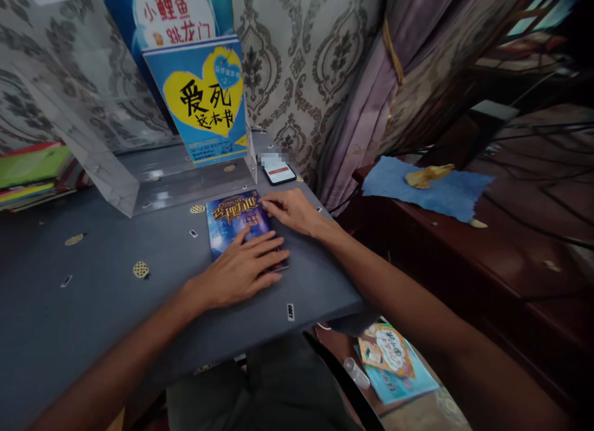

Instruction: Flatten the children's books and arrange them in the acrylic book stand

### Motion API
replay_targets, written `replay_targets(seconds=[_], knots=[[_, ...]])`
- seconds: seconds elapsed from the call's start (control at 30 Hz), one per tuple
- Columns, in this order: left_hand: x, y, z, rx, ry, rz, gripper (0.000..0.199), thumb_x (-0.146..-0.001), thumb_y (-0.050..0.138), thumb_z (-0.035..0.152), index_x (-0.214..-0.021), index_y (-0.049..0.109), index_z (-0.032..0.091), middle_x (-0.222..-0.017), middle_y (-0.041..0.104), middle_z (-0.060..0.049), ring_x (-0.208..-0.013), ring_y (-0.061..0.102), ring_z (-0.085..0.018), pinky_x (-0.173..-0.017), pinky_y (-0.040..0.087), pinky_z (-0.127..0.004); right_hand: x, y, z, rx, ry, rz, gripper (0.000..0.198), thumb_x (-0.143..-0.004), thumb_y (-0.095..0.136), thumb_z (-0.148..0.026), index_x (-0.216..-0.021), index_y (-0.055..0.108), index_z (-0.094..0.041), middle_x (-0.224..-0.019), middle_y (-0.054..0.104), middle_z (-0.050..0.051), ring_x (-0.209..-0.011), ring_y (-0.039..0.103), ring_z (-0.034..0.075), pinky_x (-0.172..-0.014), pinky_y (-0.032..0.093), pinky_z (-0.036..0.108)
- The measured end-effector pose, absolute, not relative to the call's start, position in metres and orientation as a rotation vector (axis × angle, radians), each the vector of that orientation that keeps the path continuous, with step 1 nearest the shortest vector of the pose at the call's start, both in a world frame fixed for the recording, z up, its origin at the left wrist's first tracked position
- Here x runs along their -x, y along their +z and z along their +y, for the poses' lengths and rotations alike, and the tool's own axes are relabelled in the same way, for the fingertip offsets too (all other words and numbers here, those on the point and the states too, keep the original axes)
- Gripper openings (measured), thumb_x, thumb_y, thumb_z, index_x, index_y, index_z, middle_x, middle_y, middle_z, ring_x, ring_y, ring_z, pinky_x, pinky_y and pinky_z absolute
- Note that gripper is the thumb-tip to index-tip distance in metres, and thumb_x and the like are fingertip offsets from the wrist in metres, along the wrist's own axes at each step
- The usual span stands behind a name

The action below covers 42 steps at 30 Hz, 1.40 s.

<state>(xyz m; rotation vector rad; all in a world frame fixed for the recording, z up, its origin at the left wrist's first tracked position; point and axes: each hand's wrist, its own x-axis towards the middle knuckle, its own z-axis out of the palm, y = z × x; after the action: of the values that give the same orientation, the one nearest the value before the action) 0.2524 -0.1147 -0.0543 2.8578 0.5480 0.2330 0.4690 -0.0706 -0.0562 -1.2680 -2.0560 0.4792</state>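
Note:
A blue book [223, 223] with gold lettering on its cover lies closed on the grey tabletop. My left hand [245, 264] rests flat across its lower part, fingers spread, hiding much of the cover. At the book's upper right edge, my right hand [292, 211] has thumb and forefinger pinched together on the corner. The exact grip of those fingertips is partly hidden.
A clear acrylic stand [109, 177] holds a blue book with a yellow heart [204, 103], another book behind it. A phone [278, 171] lies nearby. Stacked books [37, 171] sit left. Right stands a dark wooden surface [520, 245] with a blue cloth [394, 186]; books [399, 381] lie below.

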Motion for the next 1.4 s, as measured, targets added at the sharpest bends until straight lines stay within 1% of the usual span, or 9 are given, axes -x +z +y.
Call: replay_targets(seconds=[0.1,0.27,0.43,0.53,0.77,0.93,1.1,1.23,1.4], knots=[[-0.256,-0.058,-0.122,-2.891,0.235,0.519,0.043,-0.106,0.035,0.043,-0.142,0.053,0.027,-0.153,0.051,-0.007,-0.149,0.035,-0.024,-0.124,0.016,-0.057,-0.469,-0.056,-0.07,1.261,0.462,-2.08,0.03,-0.098,0.046,-0.026,-0.096,0.074,-0.015,-0.072,0.069,0.004,-0.067,0.06,0.015,-0.065,0.038,0.026],[-0.255,-0.058,-0.121,-2.907,0.291,0.513,0.038,-0.105,0.04,0.034,-0.139,0.055,0.027,-0.15,0.054,-0.006,-0.147,0.039,-0.023,-0.123,0.017,-0.057,-0.466,-0.055,-0.072,1.271,0.433,-2.061,0.029,-0.098,0.046,-0.025,-0.094,0.073,-0.013,-0.07,0.067,0.003,-0.062,0.055,0.014,-0.063,0.036,0.027],[-0.254,-0.05,-0.121,-2.882,0.298,0.509,0.03,-0.101,0.049,0.032,-0.127,0.062,0.025,-0.139,0.061,-0.007,-0.135,0.049,-0.026,-0.118,0.028,-0.055,-0.459,-0.053,-0.078,1.311,0.419,-2.038,0.031,-0.097,0.046,-0.025,-0.084,0.072,-0.013,-0.064,0.063,0.001,-0.056,0.047,0.012,-0.059,0.033,0.027],[-0.253,-0.048,-0.121,-2.873,0.31,0.526,0.028,-0.101,0.047,0.031,-0.124,0.063,0.025,-0.133,0.063,-0.007,-0.131,0.051,-0.025,-0.113,0.035,-0.05,-0.456,-0.053,-0.08,1.309,0.433,-2.032,0.031,-0.095,0.047,-0.024,-0.083,0.073,-0.014,-0.068,0.065,0.002,-0.058,0.048,0.012,-0.06,0.034,0.026],[-0.255,-0.041,-0.118,-2.815,0.336,0.53,0.027,-0.101,0.049,0.036,-0.121,0.064,0.025,-0.128,0.066,-0.007,-0.126,0.054,-0.025,-0.11,0.038,-0.049,-0.459,-0.058,-0.076,1.27,0.547,-1.94,0.03,-0.097,0.048,-0.028,-0.089,0.074,-0.016,-0.072,0.07,0.002,-0.064,0.058,0.014,-0.063,0.041,0.026],[-0.262,-0.041,-0.093,-2.81,0.423,0.653,0.027,-0.101,0.046,0.03,-0.121,0.062,0.02,-0.125,0.066,-0.009,-0.119,0.058,-0.024,-0.107,0.044,-0.046,-0.458,-0.06,-0.072,1.396,0.473,-1.898,0.026,-0.096,0.05,-0.024,-0.094,0.075,-0.015,-0.077,0.073,0.004,-0.065,0.06,0.015,-0.063,0.042,0.026],[-0.263,-0.053,-0.048,-2.827,0.524,0.955,0.03,-0.098,0.044,0.022,-0.123,0.06,0.018,-0.126,0.066,-0.011,-0.121,0.059,-0.026,-0.106,0.046,-0.047,-0.456,-0.063,-0.07,1.467,0.431,-1.843,0.033,-0.096,0.05,-0.018,-0.124,0.067,-0.016,-0.092,0.077,0.008,-0.077,0.068,0.019,-0.074,0.048,0.03],[-0.262,-0.063,-0.027,-2.802,0.51,1.028,0.035,-0.099,0.042,0.021,-0.13,0.057,0.016,-0.141,0.06,-0.012,-0.134,0.052,-0.026,-0.113,0.041,-0.047,-0.458,-0.069,-0.068,1.454,0.424,-1.867,0.036,-0.096,0.05,-0.018,-0.129,0.063,-0.017,-0.102,0.077,0.01,-0.089,0.07,0.022,-0.084,0.051,0.035],[-0.263,-0.065,-0.023,-2.797,0.469,1.046,0.04,-0.1,0.039,0.023,-0.136,0.052,0.015,-0.147,0.055,-0.014,-0.139,0.048,-0.025,-0.116,0.036,-0.047,-0.458,-0.075,-0.067,1.396,0.453,-1.902,0.037,-0.096,0.049,-0.016,-0.132,0.059,-0.02,-0.114,0.075,0.009,-0.11,0.068,0.024,-0.098,0.05,0.041]])
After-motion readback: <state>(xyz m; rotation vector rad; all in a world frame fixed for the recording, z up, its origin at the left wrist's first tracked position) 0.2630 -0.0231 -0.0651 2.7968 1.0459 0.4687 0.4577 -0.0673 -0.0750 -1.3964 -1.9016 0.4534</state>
